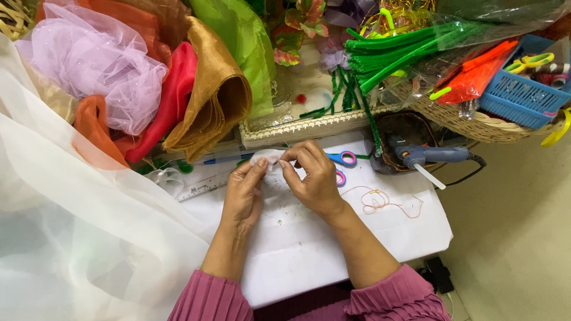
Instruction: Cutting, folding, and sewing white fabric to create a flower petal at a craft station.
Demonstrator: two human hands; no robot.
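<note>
1. The small white fabric piece (266, 157) is pinched between both hands, just left of the pink-handled scissors (343, 160); its long axis runs left to right.
2. The left hand (244, 193) pinches its lower edge; the right hand (315, 178) nips its right end with closed fingertips.
3. One glue gun (425, 156) lies right of the scissors; one ruler (202, 186) lies to their left.

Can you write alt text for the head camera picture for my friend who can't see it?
Two hands, left and right, pinch a small white fabric piece over a white paper sheet. Scissors and a glue gun lie nearby.
</note>
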